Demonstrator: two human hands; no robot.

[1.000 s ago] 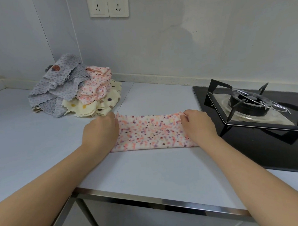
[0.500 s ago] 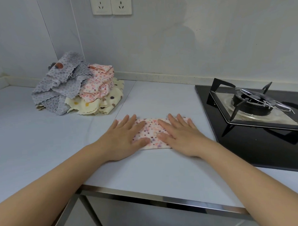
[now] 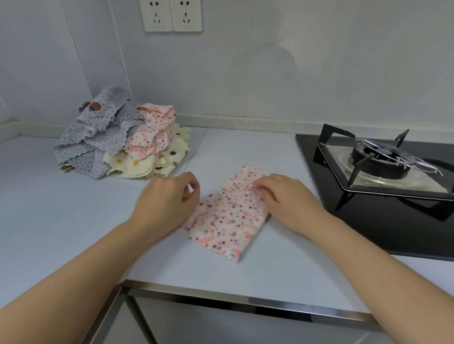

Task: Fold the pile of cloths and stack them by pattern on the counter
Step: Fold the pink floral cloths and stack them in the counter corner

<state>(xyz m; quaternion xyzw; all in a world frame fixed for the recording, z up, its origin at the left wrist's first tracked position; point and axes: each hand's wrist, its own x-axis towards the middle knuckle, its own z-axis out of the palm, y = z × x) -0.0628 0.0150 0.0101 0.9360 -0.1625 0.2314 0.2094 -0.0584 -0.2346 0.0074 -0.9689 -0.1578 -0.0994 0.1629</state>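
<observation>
Three patterns in the pile of cloths (image 3: 120, 140) back left on the counter (image 3: 40, 206), left hand (image 3: 167, 200) curled at the left edge of the folded pink speckled cloth (image 3: 223, 224) lying mid-counter, hold unclear, right hand (image 3: 289, 197) pinching its far right edge, gas hob (image 3: 389, 164) rightmost.

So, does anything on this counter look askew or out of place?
Only mildly. The folded pink spotted cloth lies slanted to the counter edge, with the right hand gripping its far end. Behind it, the cloth pile is a jumbled, unfolded heap, grey cloths draped over pink and cream ones. Nothing looks spilled or damaged.
</observation>
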